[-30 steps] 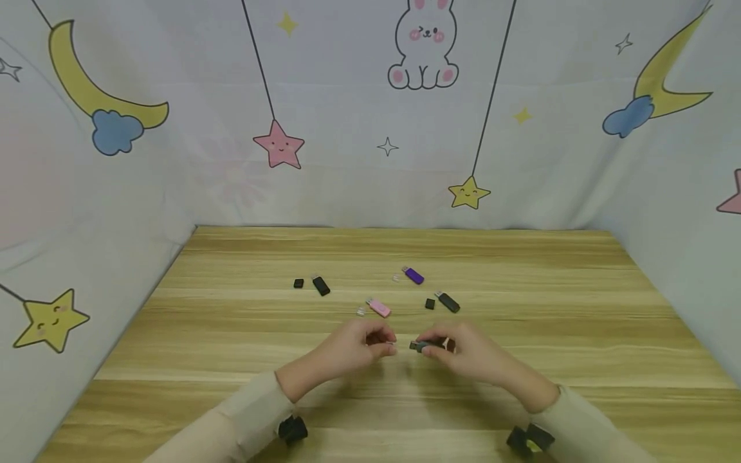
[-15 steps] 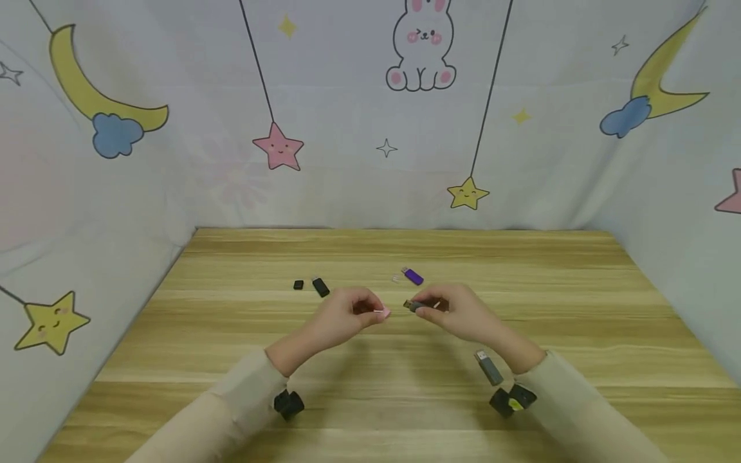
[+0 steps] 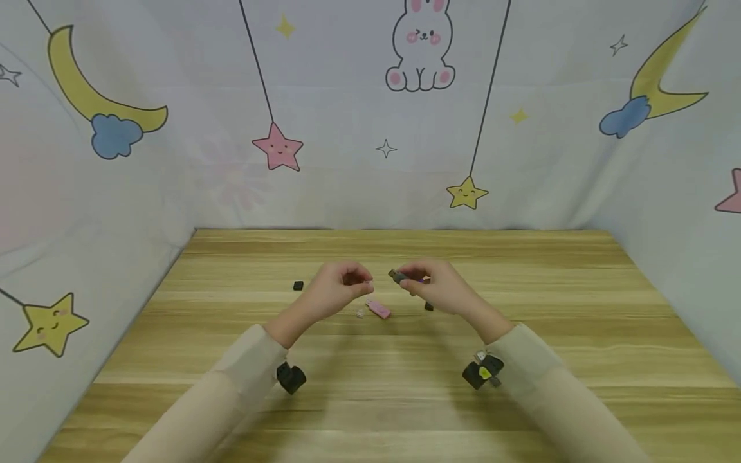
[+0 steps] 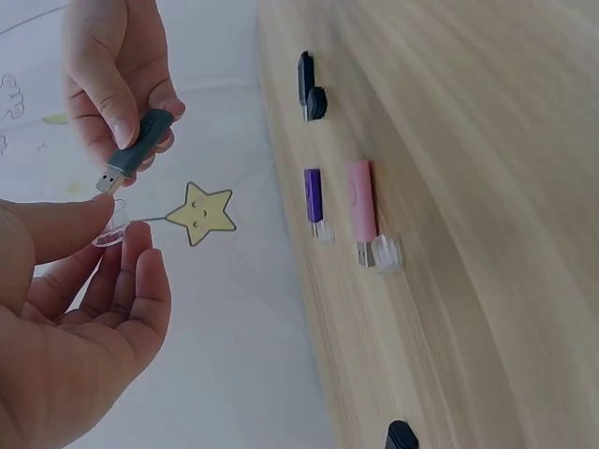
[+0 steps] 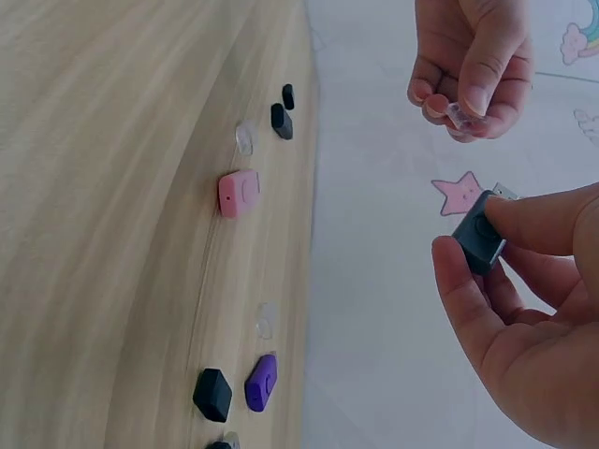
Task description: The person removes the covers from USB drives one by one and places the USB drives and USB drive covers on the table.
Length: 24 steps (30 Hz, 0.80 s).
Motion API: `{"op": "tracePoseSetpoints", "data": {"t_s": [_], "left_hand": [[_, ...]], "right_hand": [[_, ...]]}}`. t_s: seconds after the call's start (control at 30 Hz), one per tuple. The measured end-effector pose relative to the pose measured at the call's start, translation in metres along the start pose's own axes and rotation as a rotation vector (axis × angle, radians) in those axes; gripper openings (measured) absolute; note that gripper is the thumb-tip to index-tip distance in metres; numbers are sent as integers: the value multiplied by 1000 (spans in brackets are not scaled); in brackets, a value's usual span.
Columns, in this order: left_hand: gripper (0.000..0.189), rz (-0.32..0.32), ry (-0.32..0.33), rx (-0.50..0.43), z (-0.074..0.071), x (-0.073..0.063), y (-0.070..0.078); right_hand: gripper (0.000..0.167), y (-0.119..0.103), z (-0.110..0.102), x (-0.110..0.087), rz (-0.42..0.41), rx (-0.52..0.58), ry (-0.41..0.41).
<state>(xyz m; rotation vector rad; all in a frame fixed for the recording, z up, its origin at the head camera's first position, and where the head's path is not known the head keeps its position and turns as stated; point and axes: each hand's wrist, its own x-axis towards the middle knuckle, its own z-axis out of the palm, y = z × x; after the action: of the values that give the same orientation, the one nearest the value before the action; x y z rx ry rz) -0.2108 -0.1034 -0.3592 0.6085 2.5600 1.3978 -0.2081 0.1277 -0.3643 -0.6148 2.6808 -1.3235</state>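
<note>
My left hand pinches a small clear cap between thumb and fingers. In my right hand is a dark green USB flash drive, its bare metal plug pointing toward the cap. A short gap separates plug and cap in the head view. Both hands are raised over the far half of the table. Below them lie a pink USB flash drive and its clear cap. A purple USB flash drive, mostly hidden by my right hand in the head view, lies beside another clear cap.
A black cap lies at the left, beside a black USB flash drive. Another dark cap shows under my right hand. A grey USB drive is mostly covered by the right wrist camera. White cloth walls surround the wooden table.
Both hands have moved up and away from me, slightly leftward, still holding the cap and the flash drive. The pink drive shows again; the black and purple drives are now covered in the head view.
</note>
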Motion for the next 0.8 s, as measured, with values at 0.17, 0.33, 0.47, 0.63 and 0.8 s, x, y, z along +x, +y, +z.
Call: {"op": "tracePoseSetpoints", "data": {"t_s": [0.17,0.33,0.47,0.63,0.8], "left_hand": [[17,-43,23,-17,-6,12,-4],[22,-48,49,-34,-12,22,-11],[19,-60,77,-32,-15,29,-16],[19,-88,103,-26,-16,38,-22],[20,-120,102,-14,-16,47,-30]], "right_hand": [[29,-2,3,16,35,13,26],[29,-1,9,33,77,48,44],[31,2,14,45,135,106,42],[33,3,19,59,204,187,31],[33,8,27,72,234,244,27]]}}
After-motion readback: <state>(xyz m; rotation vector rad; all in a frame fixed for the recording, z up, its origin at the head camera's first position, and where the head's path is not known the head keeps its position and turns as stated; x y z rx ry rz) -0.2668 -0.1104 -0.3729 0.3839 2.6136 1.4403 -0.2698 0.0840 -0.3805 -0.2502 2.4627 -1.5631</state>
